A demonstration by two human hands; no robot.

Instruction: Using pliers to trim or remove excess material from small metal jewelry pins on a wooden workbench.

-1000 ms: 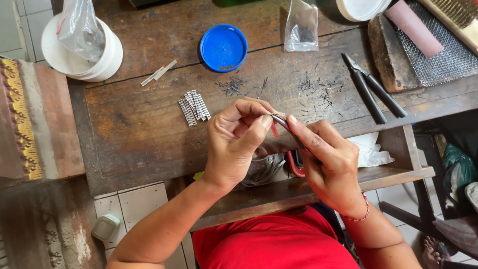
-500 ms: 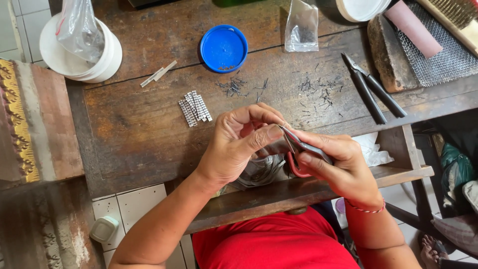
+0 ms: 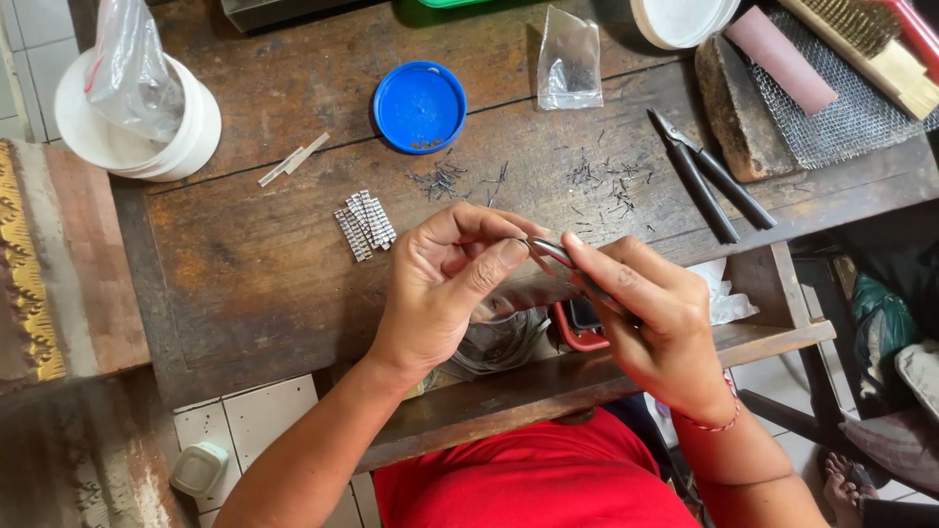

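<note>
Over a scarred dark wooden bench [image 3: 293, 293], the right hand [image 3: 655, 313] grips red-handled pliers [image 3: 572, 293] while the left hand [image 3: 445, 284] pinches something tiny at their tip, probably mid-bend, needing steadiness.

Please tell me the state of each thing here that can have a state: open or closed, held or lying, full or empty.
Red-handled pliers: held in the right hand, tip at the left hand fingertips.
Black pliers: lying on the workbench, unheld, handles slightly apart.
Blue lid: lying flat, off any container.
Small plastic bag: standing, dark small pieces inside.
White tub: open, a clear bag inside.
Silver strips: lying in a cluster.
</note>
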